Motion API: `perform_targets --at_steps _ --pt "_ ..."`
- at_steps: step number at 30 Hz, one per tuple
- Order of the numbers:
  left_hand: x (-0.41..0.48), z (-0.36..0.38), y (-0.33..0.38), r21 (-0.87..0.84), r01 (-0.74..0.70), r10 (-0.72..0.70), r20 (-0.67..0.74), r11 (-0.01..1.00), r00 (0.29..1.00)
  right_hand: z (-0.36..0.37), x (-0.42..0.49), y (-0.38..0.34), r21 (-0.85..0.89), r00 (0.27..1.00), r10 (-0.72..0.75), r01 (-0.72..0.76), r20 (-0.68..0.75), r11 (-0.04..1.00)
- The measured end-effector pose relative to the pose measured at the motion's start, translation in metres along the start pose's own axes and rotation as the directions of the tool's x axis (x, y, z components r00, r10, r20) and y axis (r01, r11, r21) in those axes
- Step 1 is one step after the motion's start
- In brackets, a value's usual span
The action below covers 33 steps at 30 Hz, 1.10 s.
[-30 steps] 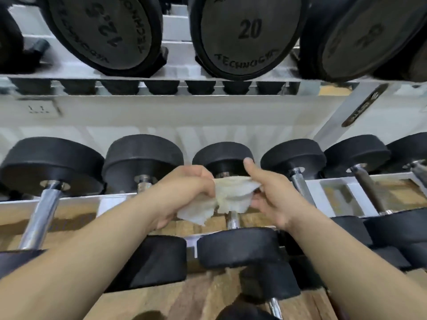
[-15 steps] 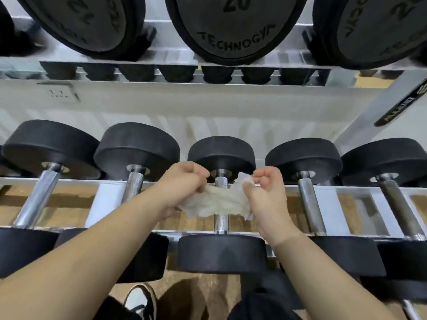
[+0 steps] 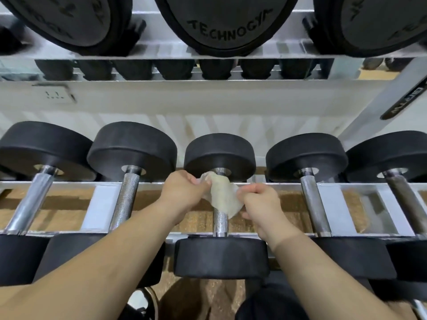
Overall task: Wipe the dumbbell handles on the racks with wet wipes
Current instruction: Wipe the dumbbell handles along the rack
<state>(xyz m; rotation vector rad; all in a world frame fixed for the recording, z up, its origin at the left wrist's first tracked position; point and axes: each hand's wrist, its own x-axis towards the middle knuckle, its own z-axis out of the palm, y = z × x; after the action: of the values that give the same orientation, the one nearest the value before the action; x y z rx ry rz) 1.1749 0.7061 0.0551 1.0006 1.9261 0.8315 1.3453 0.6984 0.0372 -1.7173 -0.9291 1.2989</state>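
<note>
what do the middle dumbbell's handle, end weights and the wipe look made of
Handle: likely chromed steel, bright and reflective. End weights: probably rubber-coated, matte black, no glare. Wipe: thin off-white nonwoven cloth, seemingly; it crumples and drapes limply over the handle.

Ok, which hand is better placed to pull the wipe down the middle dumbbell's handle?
Probably the right hand. It pinches the lower edge of the wipe, beside the bare stretch of the handle, while the left hand pinches the top end, up by the far head.
</note>
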Motion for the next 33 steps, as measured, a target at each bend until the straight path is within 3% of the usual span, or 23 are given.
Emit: perform_targets --at_steps 4,8,11,14,17,19,22,23,26,28,31,33 --pt "-0.009 0.000 0.002 -0.072 0.113 -0.097 0.202 0.991 0.975 -0.017 -0.012 -0.015 -0.192 0.991 -0.002 0.028 0.135 0.981" --pt "-0.013 0.003 0.013 -0.417 0.288 -0.134 0.360 0.862 0.923 -0.030 -0.017 -0.027 -0.239 0.971 0.026 0.033 0.237 0.971" --pt "-0.015 0.015 0.018 -0.484 0.413 -0.220 0.406 0.771 0.887 -0.027 -0.020 -0.027 -0.225 0.962 0.026 0.037 0.272 0.974" --pt "-0.013 0.026 0.020 -0.588 0.411 -0.231 0.358 0.697 0.905 -0.025 -0.022 -0.020 -0.220 0.971 -0.008 0.062 0.239 0.973" --pt "-0.010 0.025 0.020 -0.583 0.443 -0.203 0.431 0.681 0.879 -0.029 -0.023 -0.014 -0.303 0.973 -0.059 0.127 0.223 0.944" --pt "-0.015 0.025 0.018 -0.528 0.387 -0.154 0.431 0.756 0.889 -0.031 -0.024 -0.013 -0.338 0.965 -0.078 0.162 0.249 0.927" --pt "-0.022 0.026 0.008 -0.155 0.094 -0.053 0.254 0.983 0.966 -0.033 -0.022 -0.012 -0.361 0.960 -0.098 0.191 0.261 0.913" --pt "-0.022 0.027 0.006 -0.073 0.022 -0.007 0.205 0.997 0.979 -0.033 -0.021 -0.012 -0.349 0.961 -0.095 0.185 0.258 0.919" --pt "-0.015 0.031 0.011 -0.195 -0.030 0.046 0.075 0.980 0.996 -0.035 -0.017 -0.015 -0.284 0.970 -0.031 0.102 0.241 0.953" --pt "-0.016 0.035 0.014 -0.171 -0.120 0.122 0.004 0.978 0.993 -0.034 -0.016 -0.016 -0.240 0.972 -0.015 0.073 0.236 0.968" --pt "-0.024 0.027 0.007 0.008 -0.309 0.307 0.092 0.951 0.947 -0.031 -0.015 -0.018 -0.203 0.972 -0.004 0.053 0.234 0.978" --pt "-0.026 0.012 0.000 0.112 -0.362 0.336 0.197 0.926 0.921 -0.030 -0.013 -0.018 -0.205 0.968 0.014 0.040 0.252 0.978"
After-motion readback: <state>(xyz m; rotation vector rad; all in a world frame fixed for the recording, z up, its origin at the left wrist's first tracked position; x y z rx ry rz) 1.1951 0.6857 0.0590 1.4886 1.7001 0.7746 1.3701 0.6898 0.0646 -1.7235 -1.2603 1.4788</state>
